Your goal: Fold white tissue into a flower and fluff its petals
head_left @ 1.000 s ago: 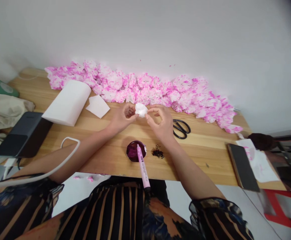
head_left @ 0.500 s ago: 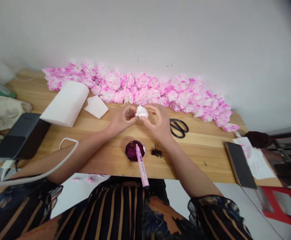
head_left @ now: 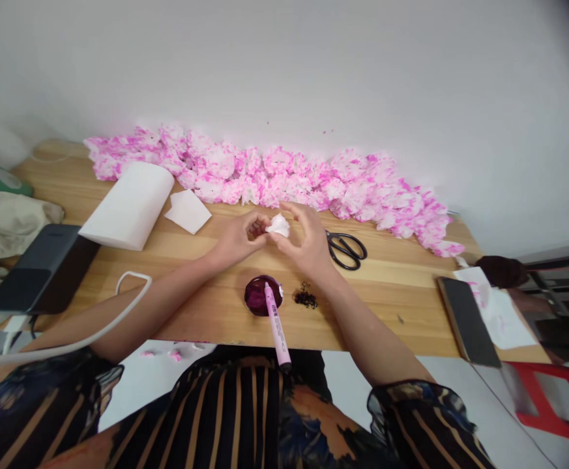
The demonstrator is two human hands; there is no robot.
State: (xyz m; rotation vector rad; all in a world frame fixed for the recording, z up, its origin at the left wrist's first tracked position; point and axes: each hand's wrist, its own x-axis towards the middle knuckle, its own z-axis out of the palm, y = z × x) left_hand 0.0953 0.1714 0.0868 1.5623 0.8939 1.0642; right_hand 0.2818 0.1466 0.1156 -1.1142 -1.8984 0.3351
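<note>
A small white tissue-paper flower [head_left: 278, 226] is held over the middle of the table. My left hand [head_left: 240, 236] pinches its left side between thumb and fingers. From the other side, my right hand [head_left: 307, 238] has its thumb at the lower edge, the index finger arched above. Below them, a pink marker [head_left: 276, 326] leans across a dark purple dish [head_left: 255, 296], its dark end toward my body. Several short dark wire or thread pieces [head_left: 306, 297] lie in a small heap to the right. Black-handled scissors [head_left: 347, 251] rest beside my right hand.
A long row of pink-and-white paper flowers [head_left: 279, 172] lines the wall. At left are a stack of white paper [head_left: 128, 203], a loose paper piece [head_left: 189, 212], a dark box [head_left: 42, 267] and a white cable [head_left: 118, 319]. A phone [head_left: 467, 319] and stained paper [head_left: 504, 319] lie right.
The white paper flower has been turned and looks more ruffled. My right fingers have shifted slightly around it. The whole view has moved a little.
</note>
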